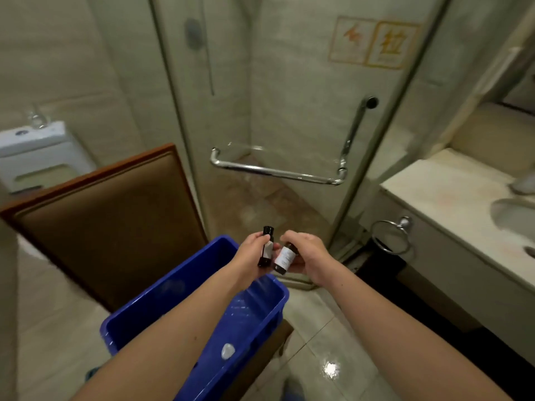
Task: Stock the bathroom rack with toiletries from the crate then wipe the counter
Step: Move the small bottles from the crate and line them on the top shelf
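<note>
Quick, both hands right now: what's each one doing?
Left hand: grips the upright dark bottle.
Right hand: holds the tilted white-labelled bottle.

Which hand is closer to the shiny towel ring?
Right. The right hand, holding a tilted bottle, is just left of the towel ring; the left hand, gripping an upright bottle, is farther left, above the crate.
</note>
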A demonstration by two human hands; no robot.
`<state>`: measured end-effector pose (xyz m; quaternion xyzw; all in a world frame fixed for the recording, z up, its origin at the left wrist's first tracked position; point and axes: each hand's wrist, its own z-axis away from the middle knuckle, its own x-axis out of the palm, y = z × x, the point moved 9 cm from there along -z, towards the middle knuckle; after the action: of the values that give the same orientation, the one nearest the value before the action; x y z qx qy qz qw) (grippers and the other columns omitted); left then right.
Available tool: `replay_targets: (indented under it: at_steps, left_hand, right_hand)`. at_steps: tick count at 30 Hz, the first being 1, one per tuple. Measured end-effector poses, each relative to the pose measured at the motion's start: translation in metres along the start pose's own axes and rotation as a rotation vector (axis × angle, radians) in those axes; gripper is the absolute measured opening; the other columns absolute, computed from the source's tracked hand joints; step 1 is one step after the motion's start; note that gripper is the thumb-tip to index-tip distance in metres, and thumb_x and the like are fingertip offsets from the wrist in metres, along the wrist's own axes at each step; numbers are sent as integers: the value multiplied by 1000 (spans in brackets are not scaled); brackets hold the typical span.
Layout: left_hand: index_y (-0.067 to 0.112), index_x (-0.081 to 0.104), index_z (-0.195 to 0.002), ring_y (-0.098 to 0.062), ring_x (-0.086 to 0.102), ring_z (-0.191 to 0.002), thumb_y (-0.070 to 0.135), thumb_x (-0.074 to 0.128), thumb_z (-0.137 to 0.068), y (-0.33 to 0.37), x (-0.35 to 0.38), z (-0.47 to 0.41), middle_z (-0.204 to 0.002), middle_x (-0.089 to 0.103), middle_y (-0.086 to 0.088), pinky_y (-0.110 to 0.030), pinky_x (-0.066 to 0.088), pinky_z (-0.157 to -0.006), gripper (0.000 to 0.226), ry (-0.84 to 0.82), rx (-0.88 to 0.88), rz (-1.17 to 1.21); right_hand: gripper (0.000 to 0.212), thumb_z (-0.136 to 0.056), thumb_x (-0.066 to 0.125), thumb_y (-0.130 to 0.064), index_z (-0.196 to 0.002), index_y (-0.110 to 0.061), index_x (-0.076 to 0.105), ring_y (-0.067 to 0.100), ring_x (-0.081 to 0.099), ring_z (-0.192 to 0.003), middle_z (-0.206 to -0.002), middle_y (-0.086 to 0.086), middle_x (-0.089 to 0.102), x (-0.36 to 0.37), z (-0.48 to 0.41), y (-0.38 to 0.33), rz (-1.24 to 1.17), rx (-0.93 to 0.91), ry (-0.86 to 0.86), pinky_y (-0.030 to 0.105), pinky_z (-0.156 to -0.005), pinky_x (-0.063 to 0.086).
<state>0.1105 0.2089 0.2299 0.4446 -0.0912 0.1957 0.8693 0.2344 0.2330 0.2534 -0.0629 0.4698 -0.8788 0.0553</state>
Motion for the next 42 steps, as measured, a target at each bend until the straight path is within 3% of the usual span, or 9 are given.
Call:
replay_targets:
  at_steps: [2,5,13,19,25,27,31,35,42]
  left_hand:
    - [16,46,-131,-19,59,-70,24,44,-102,3,27,1,-95,64,-12,-36,51,-69,30,-61,-3,-8]
    - [14,51,-123,-17,56,-67,27,40,-103,2,65,4,-86,64,-8,-29,48,-59,26,-98,-21,-79]
    - [16,62,-98,-14,52,-58,34,37,-103,-23,196,9,-75,60,-3,-25,44,-52,31,-251,-82,-152]
    - [19,56,-95,-12,47,-54,38,50,-98,-53,307,24,-72,52,-1,-19,41,-42,20,-369,-76,-295]
    - [18,45,-97,-10,45,-45,45,49,-98,-91,419,42,-66,50,0,-18,34,-38,26,-473,20,-379]
    - [18,45,-95,-9,45,-43,46,48,-98,-105,454,48,-63,50,1,-18,33,-38,28,-509,29,-385]
    - [17,46,-97,-12,48,-45,41,45,-100,-137,517,58,-68,52,-2,-20,38,-41,25,-549,2,-373]
    - [16,52,-98,-14,51,-49,39,43,-100,-171,571,71,-77,54,-5,-24,44,-45,25,-611,-65,-380]
    - [16,55,-99,-14,51,-49,39,46,-100,-214,645,91,-76,55,-4,-25,45,-47,25,-722,-129,-462]
  right_hand:
    - [23,-73,72,-19,-91,-10,60,23,69,-58,-65,10,69,-25,11,-7,-68,-8,46,30,-51,55]
    - [31,-77,75,-23,-97,-8,59,18,59,-44,-52,4,60,-68,27,-16,-159,-42,132,24,-43,49]
    - [54,-73,80,-52,-104,-11,61,14,48,-41,-57,5,57,-193,76,-35,-355,-84,272,22,-39,40]
    - [47,-87,61,-53,-77,-10,44,14,39,-36,-57,7,46,-294,115,-29,-549,5,231,17,-33,32]
    - [23,-80,49,-29,-84,-10,37,18,37,-44,-65,9,43,-389,158,-26,-615,-35,216,19,-40,34]
    - [19,-86,50,-22,-93,-11,36,18,41,-46,-68,9,44,-424,172,-22,-609,-54,265,20,-40,37]
    - [17,-98,48,-16,-85,-9,40,18,45,-49,-69,10,46,-489,199,-9,-636,-80,368,22,-40,44]
    - [20,-102,47,-18,-86,-6,43,16,45,-44,-71,12,51,-548,230,9,-710,-117,500,21,-37,44]
    - [28,-95,55,-37,-85,-14,44,11,38,-36,-57,2,49,-616,270,22,-666,-151,525,18,-32,29]
